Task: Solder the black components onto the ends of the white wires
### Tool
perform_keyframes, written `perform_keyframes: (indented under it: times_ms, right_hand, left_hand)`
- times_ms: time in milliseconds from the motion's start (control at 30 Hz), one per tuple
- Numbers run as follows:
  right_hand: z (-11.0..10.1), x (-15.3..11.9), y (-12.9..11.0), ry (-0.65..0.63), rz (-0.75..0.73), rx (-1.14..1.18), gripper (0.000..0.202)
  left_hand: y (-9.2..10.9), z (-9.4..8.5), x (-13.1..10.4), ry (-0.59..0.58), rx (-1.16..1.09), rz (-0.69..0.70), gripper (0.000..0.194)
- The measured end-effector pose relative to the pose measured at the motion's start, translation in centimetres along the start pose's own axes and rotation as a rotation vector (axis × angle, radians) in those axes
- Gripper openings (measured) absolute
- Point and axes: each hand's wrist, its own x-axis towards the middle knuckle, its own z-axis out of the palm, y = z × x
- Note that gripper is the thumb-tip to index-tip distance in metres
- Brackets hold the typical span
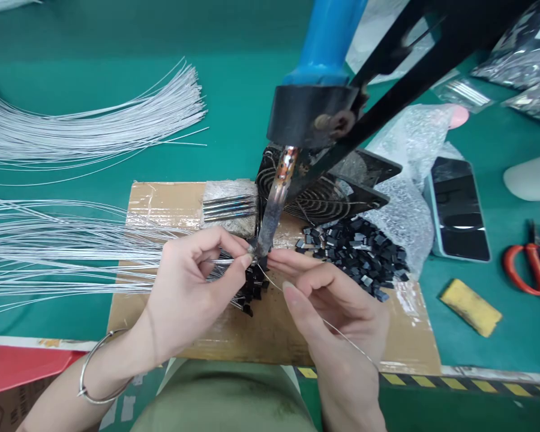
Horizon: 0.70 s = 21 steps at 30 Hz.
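My left hand (193, 288) pinches a thin grey wire (222, 261) close to its end, right beside the tip of a soldering iron (276, 207). The iron, with a blue handle, is fixed in a black stand and points down between my hands. My right hand (342, 306) is closed on a thin strand of solder wire (348, 341), whose end reaches toward the iron's tip. Fingers hide the exact contact at the tip. Below it lie several black connectors (252, 288) at the ends of grey wires (72, 246).
Loose black connectors (364, 252) are heaped on the cardboard (270, 342) by a black fan (324, 192). Another wire bundle (117, 129) lies behind on the left. A phone (459, 210), a yellow sponge (471, 307) and red-handled pliers (528, 267) are at right.
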Motion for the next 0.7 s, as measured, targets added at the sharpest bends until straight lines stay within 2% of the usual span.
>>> perform_keyframes:
  times_ms: [700]
  right_hand:
    - [0.16, 0.03, -0.04, 0.016, 0.012, -0.001, 0.020]
  left_hand:
    - [0.06, 0.05, 0.10, -0.001, -0.010, 0.020, 0.011]
